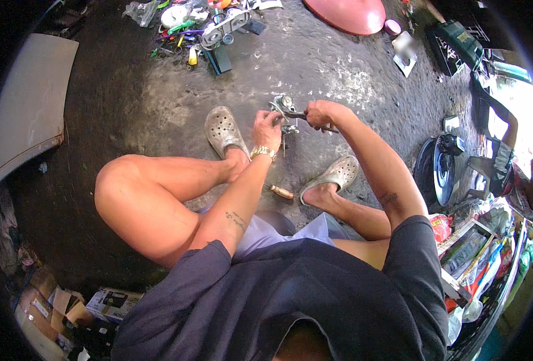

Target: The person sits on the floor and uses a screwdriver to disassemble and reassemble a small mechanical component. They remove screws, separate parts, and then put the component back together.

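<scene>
Head view, looking down: person seated low on a dark, stained concrete floor point(338, 66), knees bent, feet in grey perforated clogs, one point(223, 129) to the left, the other point(334, 175) to the right. Left hand point(268, 127), gold-coloured watch at the wrist, fingers curled and closed around a small metal mechanical part point(286, 111) held just above the floor between the two clogs. Right hand point(319, 114) closed in a fist on the handles of a dark plier-like tool point(302, 115); the tool's head reaches left to the metal part and touches it; how its tips stand is too small to tell. The two hands sit near each other, with the part between them. On the floor between the feet, below the hands, lies a screwdriver with an amber handle point(280, 192), apart from both hands. Far up the floor, a scatter of small tools and parts point(200, 30) and a pink round lid-like object point(346, 13). At the right edge a dark wheel point(438, 171) and stacked packages point(471, 253); at the left a grey curved panel point(29, 102); cardboard boxes point(62, 307) at lower left
</scene>
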Tool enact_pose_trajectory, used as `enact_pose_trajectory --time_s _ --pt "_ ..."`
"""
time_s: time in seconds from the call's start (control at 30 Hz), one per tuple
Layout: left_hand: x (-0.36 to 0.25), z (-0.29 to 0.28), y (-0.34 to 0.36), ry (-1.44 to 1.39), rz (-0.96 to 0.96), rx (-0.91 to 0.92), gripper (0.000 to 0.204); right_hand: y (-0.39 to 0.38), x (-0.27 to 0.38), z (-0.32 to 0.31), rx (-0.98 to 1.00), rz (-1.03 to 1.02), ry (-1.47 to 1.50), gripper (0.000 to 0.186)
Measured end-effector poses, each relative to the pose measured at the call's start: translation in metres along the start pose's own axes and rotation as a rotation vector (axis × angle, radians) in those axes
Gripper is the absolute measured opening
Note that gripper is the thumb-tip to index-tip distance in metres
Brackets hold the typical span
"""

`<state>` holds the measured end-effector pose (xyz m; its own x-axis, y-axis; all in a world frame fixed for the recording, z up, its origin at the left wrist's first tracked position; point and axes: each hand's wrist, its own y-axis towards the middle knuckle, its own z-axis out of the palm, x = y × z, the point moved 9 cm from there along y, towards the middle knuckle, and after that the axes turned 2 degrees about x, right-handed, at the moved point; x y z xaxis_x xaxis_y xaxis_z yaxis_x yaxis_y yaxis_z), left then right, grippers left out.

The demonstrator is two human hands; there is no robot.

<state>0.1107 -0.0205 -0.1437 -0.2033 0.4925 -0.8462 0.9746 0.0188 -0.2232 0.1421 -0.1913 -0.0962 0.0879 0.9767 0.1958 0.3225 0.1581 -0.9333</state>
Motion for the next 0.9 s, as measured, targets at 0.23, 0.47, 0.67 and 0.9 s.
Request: enact_pose_trajectory --time_s 0.23,0.47,0.67,0.9 --pt "0.001 -0.005 0.003 0.06 -0.025 0.005 0.017 -0.002 0.019 -0.013 -0.168 0.0 -0.319 0.042" --pt "-0.011 -0.003 0.011 0.215 0.116 -0.007 0.023 0.019 -0.013 0.06 -0.437 -0.054 0.065 0.055" --pt "-0.011 0.013 0.02 0.109 0.141 0.096 0.027 0.03 -0.02 0.139 -0.697 0.005 0.725 0.041" --pt "-0.045 0.018 0.008 0.432 0.275 0.115 0.022 0.042 -0.023 0.231 -0.525 0.316 0.989 0.047"
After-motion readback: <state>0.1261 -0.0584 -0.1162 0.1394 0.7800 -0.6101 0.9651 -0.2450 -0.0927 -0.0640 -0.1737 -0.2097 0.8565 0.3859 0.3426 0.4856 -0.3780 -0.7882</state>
